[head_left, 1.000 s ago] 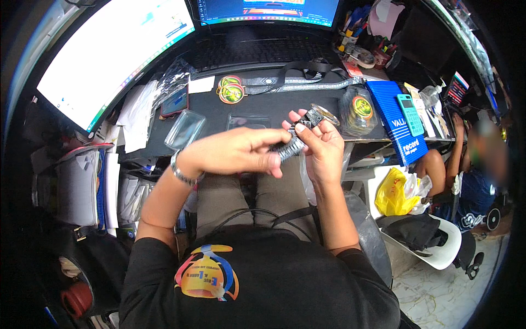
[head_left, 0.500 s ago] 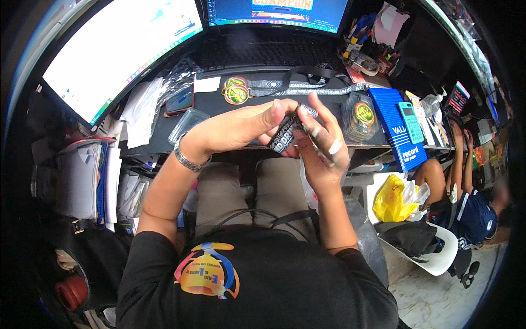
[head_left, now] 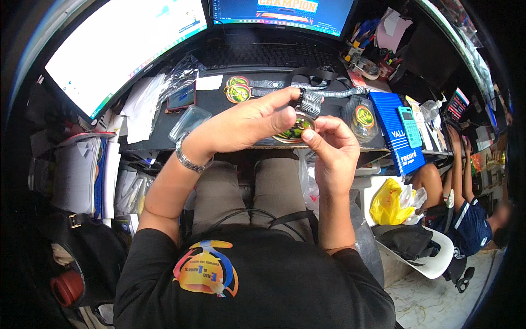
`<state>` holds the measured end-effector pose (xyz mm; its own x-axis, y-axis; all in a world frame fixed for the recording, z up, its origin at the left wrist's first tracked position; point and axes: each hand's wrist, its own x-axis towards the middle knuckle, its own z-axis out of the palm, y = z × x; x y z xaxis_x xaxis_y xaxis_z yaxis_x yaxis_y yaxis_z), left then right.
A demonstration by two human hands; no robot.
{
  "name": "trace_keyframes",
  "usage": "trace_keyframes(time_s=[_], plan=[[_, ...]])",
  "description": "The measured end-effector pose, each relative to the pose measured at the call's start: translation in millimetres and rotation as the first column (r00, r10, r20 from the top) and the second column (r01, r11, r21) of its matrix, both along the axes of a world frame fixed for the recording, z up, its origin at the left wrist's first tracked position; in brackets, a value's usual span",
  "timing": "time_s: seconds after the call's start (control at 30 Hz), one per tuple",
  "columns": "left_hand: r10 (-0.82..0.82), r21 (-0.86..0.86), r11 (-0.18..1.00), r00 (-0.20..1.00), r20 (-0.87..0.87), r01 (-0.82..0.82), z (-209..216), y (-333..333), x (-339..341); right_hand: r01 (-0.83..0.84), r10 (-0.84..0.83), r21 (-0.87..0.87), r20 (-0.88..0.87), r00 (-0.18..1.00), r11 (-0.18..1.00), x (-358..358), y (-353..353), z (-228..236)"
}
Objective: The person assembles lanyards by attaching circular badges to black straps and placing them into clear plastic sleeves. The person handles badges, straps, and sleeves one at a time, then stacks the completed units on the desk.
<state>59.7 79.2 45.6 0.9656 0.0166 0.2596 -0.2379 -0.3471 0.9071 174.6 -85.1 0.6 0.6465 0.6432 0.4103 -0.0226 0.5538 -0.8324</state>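
Between my hands is a round green and gold medal (head_left: pixel 299 131), its black-and-white patterned ribbon (head_left: pixel 310 103) gathered in a compact roll above it. My left hand (head_left: pixel 246 123) is closed on the rolled ribbon, the thumb lying across in front of the medal. With thumb and fingertips, my right hand (head_left: pixel 337 153) pinches the medal's right edge. Part of the medal is hidden behind the left thumb. Beyond the hands, similar medals (head_left: pixel 238 90) lie on the desk with flat ribbons (head_left: pixel 271 85) stretching rightward. To the right, a clear case (head_left: pixel 362 118) contains another such medal.
A clear plastic box (head_left: pixel 189 122) lies left of my hands, near a phone (head_left: pixel 181 97). On the right are a blue record book (head_left: pixel 392 123) and a teal calculator (head_left: pixel 409 126). A keyboard (head_left: pixel 268 56) and two screens stand behind. Another person sits at far right.
The ribbon roll has turned upright and moved slightly right, and the medal's face now shows below it. My right hand has turned from spread fingers to a pinch on the medal's edge.
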Motion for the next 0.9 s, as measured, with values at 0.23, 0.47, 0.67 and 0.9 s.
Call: trace_keyframes(time_s=[0.23, 0.47, 0.67, 0.9], plan=[[0.02, -0.049, 0.999, 0.999, -0.038, -0.022, -5, 4, -2, -0.019, 0.019, -0.012, -0.045, 0.999, 1.0, -2, 8, 15], [0.025, -0.094, 0.995, 0.992, -0.123, -0.037, -12, 8, 5, -0.146, 0.156, -0.164, 0.052, 0.986, 0.976, 9, 13, 8], [0.188, -0.34, 0.909, 0.965, -0.182, -0.241, -5, 16, -8, 0.01, -0.001, -0.105, 0.082, 0.997, 0.994, 18, 18, 1], [0.254, 0.735, 0.657, 0.967, -0.007, -0.167, -69, 38, 4, 0.0, 0.019, -0.275, 0.07, 0.997, 0.962, 47, 26, 0]])
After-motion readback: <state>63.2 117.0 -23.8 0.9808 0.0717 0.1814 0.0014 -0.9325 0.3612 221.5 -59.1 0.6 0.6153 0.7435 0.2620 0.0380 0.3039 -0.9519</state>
